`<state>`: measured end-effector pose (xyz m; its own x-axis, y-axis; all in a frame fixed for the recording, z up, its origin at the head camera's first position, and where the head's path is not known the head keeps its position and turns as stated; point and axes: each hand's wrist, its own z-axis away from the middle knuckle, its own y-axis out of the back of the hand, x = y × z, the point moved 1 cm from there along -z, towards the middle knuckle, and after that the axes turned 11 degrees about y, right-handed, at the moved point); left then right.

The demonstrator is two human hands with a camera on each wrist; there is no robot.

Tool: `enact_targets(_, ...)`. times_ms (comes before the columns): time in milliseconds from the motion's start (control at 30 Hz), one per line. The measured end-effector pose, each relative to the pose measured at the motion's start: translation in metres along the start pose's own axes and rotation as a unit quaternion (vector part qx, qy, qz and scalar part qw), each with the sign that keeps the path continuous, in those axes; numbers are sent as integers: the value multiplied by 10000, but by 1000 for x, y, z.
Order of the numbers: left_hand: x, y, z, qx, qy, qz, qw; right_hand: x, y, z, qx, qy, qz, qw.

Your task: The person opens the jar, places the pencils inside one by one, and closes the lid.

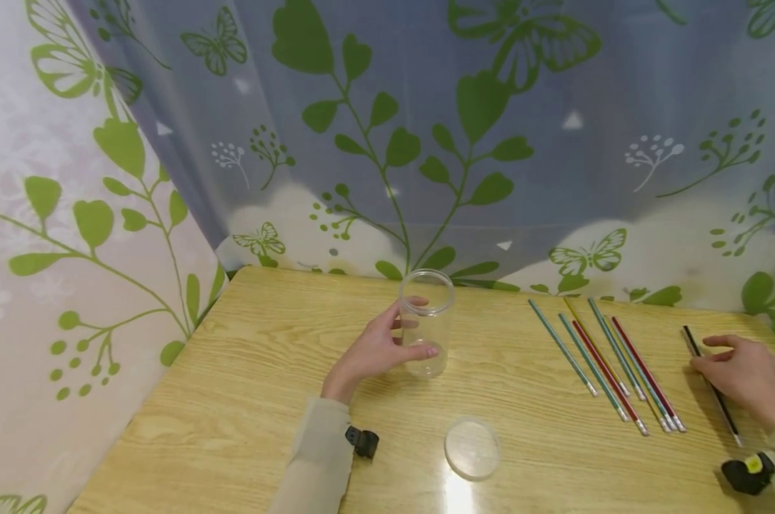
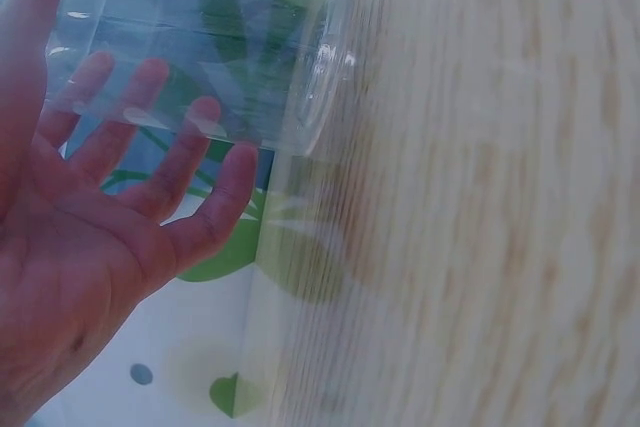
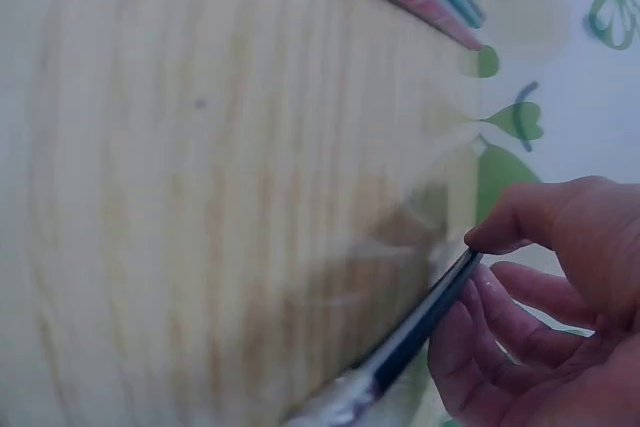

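Note:
A clear plastic jar (image 1: 440, 332) stands upright and uncapped on the wooden table. My left hand (image 1: 376, 348) holds it from the left, thumb on the near side and fingers behind; the left wrist view shows those fingers (image 2: 200, 162) loosely bent along the wall. At the far right, my right hand (image 1: 750, 375) pinches a black pencil (image 1: 724, 410) between thumb and fingers. The right wrist view has the pencil (image 3: 415, 332) slanting away from the pinch, its metal eraser end toward the camera. A round clear lid (image 1: 472, 448) lies flat in front of the jar.
Several teal, red and yellow pencils (image 1: 562, 345) lie side by side between the jar and my right hand, eraser ends toward me. A patterned curtain (image 1: 387, 200) hangs along the table's back edge, and another printed cloth (image 1: 72, 285) borders the left side.

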<state>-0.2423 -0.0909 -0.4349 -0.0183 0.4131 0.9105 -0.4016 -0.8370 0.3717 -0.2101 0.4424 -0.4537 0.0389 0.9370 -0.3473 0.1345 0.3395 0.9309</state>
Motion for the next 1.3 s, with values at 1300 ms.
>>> enact_targets(1300, -1, -1, -2, 2, -14, 78, 10000, -103, 53, 24, 1005, 166, -2166, 9709)
